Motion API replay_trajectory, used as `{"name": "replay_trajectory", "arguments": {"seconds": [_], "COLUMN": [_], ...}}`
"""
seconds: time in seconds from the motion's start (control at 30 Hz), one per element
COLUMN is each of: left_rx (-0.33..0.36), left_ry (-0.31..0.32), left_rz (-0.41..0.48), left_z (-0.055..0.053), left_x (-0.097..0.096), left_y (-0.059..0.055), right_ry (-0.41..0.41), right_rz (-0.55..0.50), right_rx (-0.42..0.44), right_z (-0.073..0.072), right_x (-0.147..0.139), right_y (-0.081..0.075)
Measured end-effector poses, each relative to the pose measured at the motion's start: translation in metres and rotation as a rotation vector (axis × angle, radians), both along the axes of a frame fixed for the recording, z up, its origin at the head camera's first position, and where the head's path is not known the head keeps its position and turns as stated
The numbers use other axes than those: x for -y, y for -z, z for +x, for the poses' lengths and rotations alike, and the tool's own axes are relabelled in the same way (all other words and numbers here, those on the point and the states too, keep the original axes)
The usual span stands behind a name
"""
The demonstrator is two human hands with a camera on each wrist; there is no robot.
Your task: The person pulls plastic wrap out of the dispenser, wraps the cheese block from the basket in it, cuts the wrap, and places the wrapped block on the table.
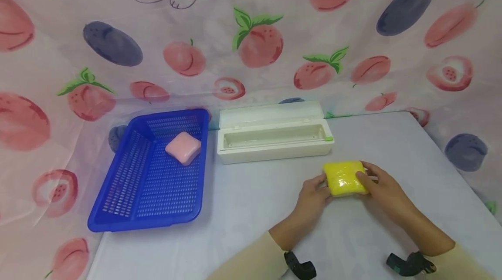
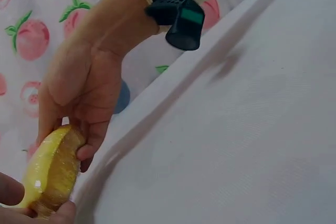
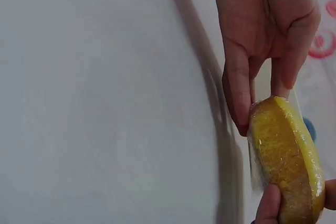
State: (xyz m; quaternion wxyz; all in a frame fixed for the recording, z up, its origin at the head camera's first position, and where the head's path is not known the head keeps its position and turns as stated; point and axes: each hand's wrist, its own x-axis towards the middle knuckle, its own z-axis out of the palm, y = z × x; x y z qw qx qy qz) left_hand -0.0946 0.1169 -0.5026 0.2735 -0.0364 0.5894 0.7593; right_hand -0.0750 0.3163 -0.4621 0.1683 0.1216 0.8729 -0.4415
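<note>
A yellow block (image 1: 345, 178) with rounded edges, wrapped in shiny clear film, is held between both hands on the right side of the table in the head view; whether it is a sponge or soap I cannot tell. My left hand (image 1: 311, 201) pinches its left edge with thumb and fingers. At the opposite edge, my right hand (image 1: 386, 190) grips it, thumb on top. In the left wrist view, the wrapped block (image 2: 52, 169) shows its side, with the right hand (image 2: 84, 85) beyond. The right wrist view has the left hand (image 3: 265, 30) above the block (image 3: 286, 156).
Behind the hands stands a long white box (image 1: 274, 151) with its lid raised and a green tab at its right end. To the left is a blue plastic basket (image 1: 147, 221) containing a pink rounded block (image 1: 183, 148). A fruit-patterned cloth (image 1: 259, 84) hangs behind the white table (image 1: 251, 227).
</note>
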Motion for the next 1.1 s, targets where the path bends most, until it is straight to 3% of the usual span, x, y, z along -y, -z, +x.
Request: {"name": "replay_trajectory", "arguments": {"seconds": [0.1,0.23,0.43,0.57,0.93,1.1], "left_rx": [-0.028,-0.055,-0.103,-0.120,-0.236,-0.195], "left_ry": [0.027,0.056,0.177,0.252,0.353,0.373], "left_rz": [-0.012,-0.084,-0.188,-0.231,-0.325,-0.365], "left_z": [-0.006,-0.013,-0.018,-0.016,-0.018,-0.013], "left_x": [-0.018,-0.035,-0.049,-0.051,-0.045,-0.034], "left_y": [-0.003,-0.007,-0.006,-0.003,0.005,0.001], "right_ry": [0.014,0.079,0.123,0.127,0.088,0.055], "right_rz": [0.080,0.055,0.075,0.074,0.090,0.075], "right_rx": [-0.043,-0.025,-0.019,-0.010,0.013,0.052], "right_z": [-0.005,-0.013,-0.023,-0.028,-0.034,-0.034], "right_x": [-0.016,-0.034,-0.054,-0.058,-0.066,-0.072], "right_y": [-0.002,-0.002,0.001,0.006,0.015,0.012]}}
